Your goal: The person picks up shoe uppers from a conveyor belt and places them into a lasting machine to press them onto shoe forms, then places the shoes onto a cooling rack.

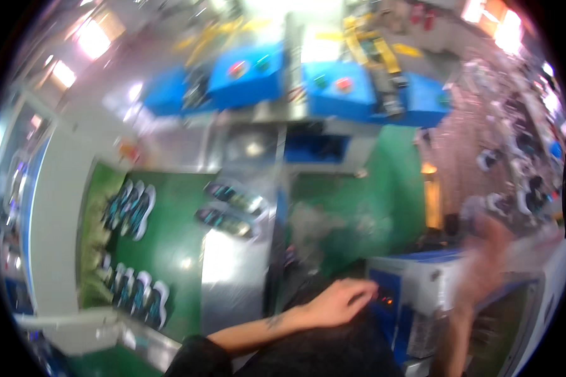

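Note:
My left hand (341,303) reaches across from the lower edge, palm down. Its fingers are loosely bent, with a gap between thumb and fingers and nothing seen in them. The fingertips come close to the dark blue control panel (385,294) of a white and blue machine box (415,279); whether they touch it I cannot tell. To the right of that box, my right hand (487,248) is raised and smeared by motion, so its fingers do not show. Left of my left hand, two dark and teal shoes (226,221) with pale soles lie on a metal table (233,276).
Several similar shoes (132,207) stand in rows on a green surface (185,257) at the left. Ahead are blue machine housings (248,75) with red and green buttons. A long rack of shoes (525,163) runs along the far right.

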